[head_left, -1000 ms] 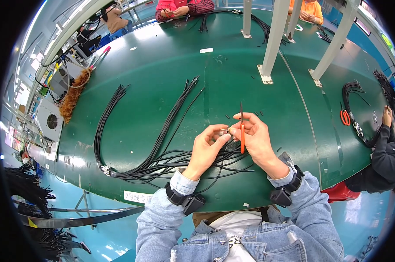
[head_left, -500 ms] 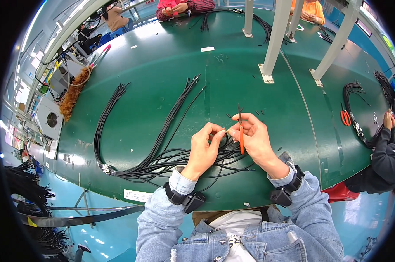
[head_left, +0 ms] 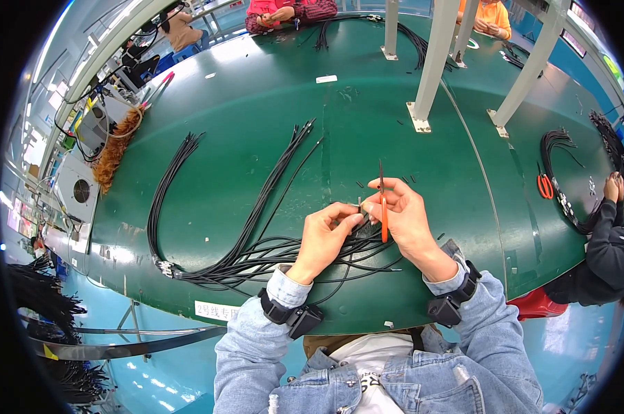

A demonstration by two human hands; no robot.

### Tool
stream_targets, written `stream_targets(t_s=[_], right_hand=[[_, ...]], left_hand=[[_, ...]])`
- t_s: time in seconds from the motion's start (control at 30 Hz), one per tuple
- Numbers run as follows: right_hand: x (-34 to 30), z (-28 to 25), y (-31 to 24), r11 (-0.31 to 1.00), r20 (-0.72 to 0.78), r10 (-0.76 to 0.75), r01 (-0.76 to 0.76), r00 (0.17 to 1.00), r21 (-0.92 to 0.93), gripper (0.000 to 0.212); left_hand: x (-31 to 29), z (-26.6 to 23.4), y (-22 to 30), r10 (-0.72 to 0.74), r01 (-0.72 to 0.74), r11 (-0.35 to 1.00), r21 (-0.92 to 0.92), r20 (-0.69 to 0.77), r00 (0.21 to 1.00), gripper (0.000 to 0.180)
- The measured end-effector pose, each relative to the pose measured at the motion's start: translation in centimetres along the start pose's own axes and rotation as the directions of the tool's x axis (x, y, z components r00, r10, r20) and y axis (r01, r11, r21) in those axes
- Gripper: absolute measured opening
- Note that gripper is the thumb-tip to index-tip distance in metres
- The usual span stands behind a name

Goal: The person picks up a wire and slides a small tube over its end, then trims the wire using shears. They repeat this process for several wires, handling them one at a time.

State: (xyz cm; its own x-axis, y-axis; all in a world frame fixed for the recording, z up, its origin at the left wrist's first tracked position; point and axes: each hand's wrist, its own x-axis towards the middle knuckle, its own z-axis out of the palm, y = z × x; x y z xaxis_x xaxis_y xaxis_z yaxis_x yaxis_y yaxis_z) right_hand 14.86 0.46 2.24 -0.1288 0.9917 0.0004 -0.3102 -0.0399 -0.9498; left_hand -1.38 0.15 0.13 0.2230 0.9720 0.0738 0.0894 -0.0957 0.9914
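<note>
A bundle of black cables [head_left: 236, 265] lies in front of me, curving left and fanning out beneath my hands. My left hand [head_left: 322, 238] pinches one black cable between thumb and forefinger. Its end [head_left: 359, 204] sticks up between the fingertips of both hands, with a small pale tip. My right hand [head_left: 405, 217] is closed around orange-handled scissors [head_left: 384, 221], their dark blades pointing away from me. The thumb and finger of that hand are close to the cable end; whether they touch it cannot be made out.
Short black offcuts [head_left: 408, 179] lie beyond my right hand on the green table [head_left: 257, 103]. Grey posts [head_left: 433, 69] stand at the back right. Another person's hand [head_left: 612, 186] works at the right, near orange-handled scissors [head_left: 545, 185]. Grey boxes with fans [head_left: 77, 190] stand at the left edge.
The cable end now shows upright between my fingertips. My left fingers have shifted slightly, and the scissors stand a little more upright in my right hand.
</note>
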Motion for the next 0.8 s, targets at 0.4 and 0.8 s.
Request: stream_targets(t_s=[0.4, 0.8], right_hand=[[-1.5, 0.8, -1.6, 0.972, 0.304, 0.196, -0.225, 0.932, 0.064, 0.028], [-1.7, 1.0, -0.6, 0.955, 0.296, 0.29, -0.295, 0.91, -0.028, 0.03]], left_hand=[[0.3, -0.6, -0.2, 0.022, -0.064, 0.986, -0.154, -0.261, 0.965, 0.012], [-0.1, 0.3, 0.2, 0.076, -0.089, 0.995, -0.044, -0.226, 0.971, 0.013]])
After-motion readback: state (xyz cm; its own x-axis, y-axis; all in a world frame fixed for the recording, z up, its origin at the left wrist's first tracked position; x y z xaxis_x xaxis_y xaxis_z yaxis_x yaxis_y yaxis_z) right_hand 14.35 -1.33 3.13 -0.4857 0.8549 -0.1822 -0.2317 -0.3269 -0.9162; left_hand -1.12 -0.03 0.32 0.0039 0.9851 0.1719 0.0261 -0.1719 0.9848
